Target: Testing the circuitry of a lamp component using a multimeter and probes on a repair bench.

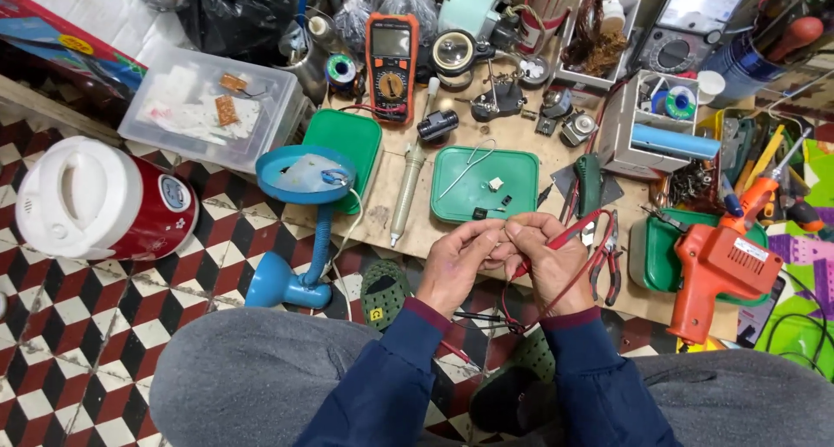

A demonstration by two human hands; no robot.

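Probes pinched close over the bench edge

Hands met just above the near edge of the low wooden bench (521, 143). The left hand (456, 264) had its fingers curled and thumb and forefinger pressed together on something too small to make out. The right hand (552, 269) was closed around a red test probe (578, 230), its tip pointing toward the left fingertips, and thin red and dark leads (521, 321) trailed down between the knees. Whether a second probe sat in the left pinch could not be told.

Just beyond the hands lay a green tray (486, 186) with a few tiny dark and white parts and a bent wire in it. Red-handled pliers (604, 260) rested beside the right hand, and an orange soldering gun (721, 269) stood further right. An orange multimeter (391, 56) lay at the back of the bench, well apart from the hands, next to a solder reel (340, 69). A blue desk lamp (300, 230) stood on the chequered floor (87, 343) to the left, its head lying over a green lid at the bench edge.

Judged from this, the work wanted steadiness: wrists braced against the knees, the probe tip held firmly on bare metal and not on the fingers, and the small part kept over the tray so that a slip would drop it there and not onto the floor. The meter's screen faced the person but sat far off, so a glance up without moving the hands would serve best.
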